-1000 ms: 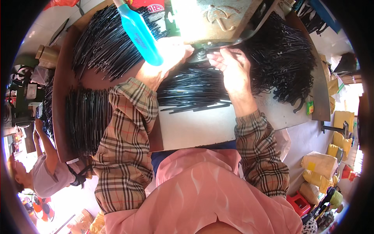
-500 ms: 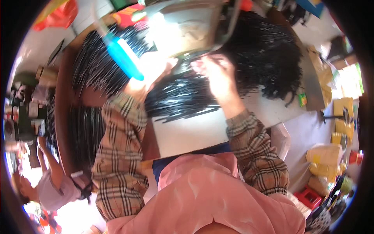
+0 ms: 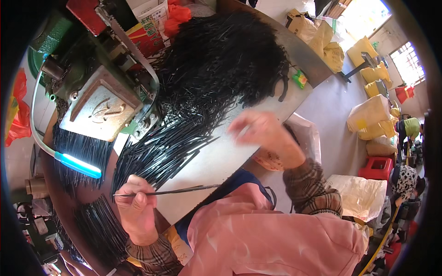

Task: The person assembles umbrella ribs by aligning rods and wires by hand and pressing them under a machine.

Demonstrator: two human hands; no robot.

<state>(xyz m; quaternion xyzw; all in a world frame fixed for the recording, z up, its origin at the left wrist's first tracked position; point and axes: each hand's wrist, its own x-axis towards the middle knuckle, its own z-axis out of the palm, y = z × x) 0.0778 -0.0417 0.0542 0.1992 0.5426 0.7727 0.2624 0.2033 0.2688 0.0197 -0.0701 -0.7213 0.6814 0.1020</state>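
Observation:
My left hand [image 3: 138, 211] is closed, pinching a thin black strip [image 3: 189, 189] between thumb and fingers near the table's front edge. The strip lies almost level and reaches rightward past the hand. My right hand [image 3: 262, 133] is up over the table's right front edge, smeared by motion, so its fingers are hard to read. Between the two hands and beyond them, a loose heap of straight black strips [image 3: 161, 152] rests on the pale tabletop [image 3: 195, 168]. A machine with a metal front plate [image 3: 99, 108] stands at the far left of this heap.
A lit blue lamp [image 3: 78, 165] hangs left of the heap on a bent arm. A large tangled black pile [image 3: 225, 60] covers the far table. More black strips [image 3: 101, 225] lie at lower left. Sacks [image 3: 368, 119] and a red stool [image 3: 375, 168] stand to the right.
Both hands have come away from the machine, the left toward the near left, the right toward the right. The view has turned to the right. A strip now shows in my left hand.

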